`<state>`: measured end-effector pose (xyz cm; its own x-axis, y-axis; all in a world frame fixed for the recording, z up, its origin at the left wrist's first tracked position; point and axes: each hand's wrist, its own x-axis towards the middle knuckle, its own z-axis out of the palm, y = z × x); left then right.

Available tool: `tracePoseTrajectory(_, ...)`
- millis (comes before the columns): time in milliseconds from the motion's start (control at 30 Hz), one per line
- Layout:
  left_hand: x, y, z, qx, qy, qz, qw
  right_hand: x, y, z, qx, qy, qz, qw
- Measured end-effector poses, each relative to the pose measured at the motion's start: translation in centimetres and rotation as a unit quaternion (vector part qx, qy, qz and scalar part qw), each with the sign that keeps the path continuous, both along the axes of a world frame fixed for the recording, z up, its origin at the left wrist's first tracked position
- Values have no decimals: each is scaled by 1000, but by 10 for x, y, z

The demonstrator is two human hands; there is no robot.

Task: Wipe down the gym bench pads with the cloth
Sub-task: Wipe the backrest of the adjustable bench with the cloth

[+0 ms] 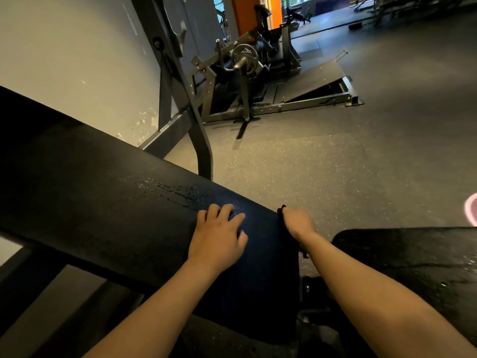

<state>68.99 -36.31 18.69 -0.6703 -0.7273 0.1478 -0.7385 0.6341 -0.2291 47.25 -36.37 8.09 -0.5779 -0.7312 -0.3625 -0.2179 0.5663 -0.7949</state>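
A long black back pad runs slanting from the upper left down to the middle. Wet streaks show on its surface. A dark blue cloth lies draped over the pad's lower end. My left hand presses flat on the cloth with its fingers spread. At the pad's right edge my right hand curls over the side and grips the cloth's edge, a dark bit sticking out above the knuckles. The black seat pad sits at the lower right, shiny with moisture.
The bench's grey steel uprights rise behind the pad, by the pale wall. A plate-loaded machine with a weight plate and a sloped footplate stands farther back on the speckled rubber floor. Something pink pokes in at the right edge.
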Motion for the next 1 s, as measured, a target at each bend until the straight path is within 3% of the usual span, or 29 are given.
tracePoseTrajectory(100, -3, 0, -4, -3, -4, -1, 1000, 5, -9, 11, -26, -24, -1, 999)
tracePoseTrajectory(300, -4, 0, -3, -14, -16, 4, 1000, 60, -51, 69, -100, 85, 108, 985)
tracePoseTrajectory(467, -3, 0, -5, -16, -13, 9, 1000, 47, -24, 46, -120, 99, 83, 984)
tracePoseTrajectory(633, -3, 1, -7, -16, -12, 13, 1000, 5, 21, -23, -20, -9, -54, 998)
tracePoseTrajectory(767, -2, 3, -6, -17, -9, 11, 1000, 20, 38, -43, -51, -183, -177, 966)
tracePoseTrajectory(867, 0, 5, -5, -13, 3, 5, 1000, 24, 27, -19, -92, -100, -167, 977)
tracePoseTrajectory(1000, 7, 8, 4, 32, 75, -9, 997, 25, 8, -5, -72, 42, -91, 992)
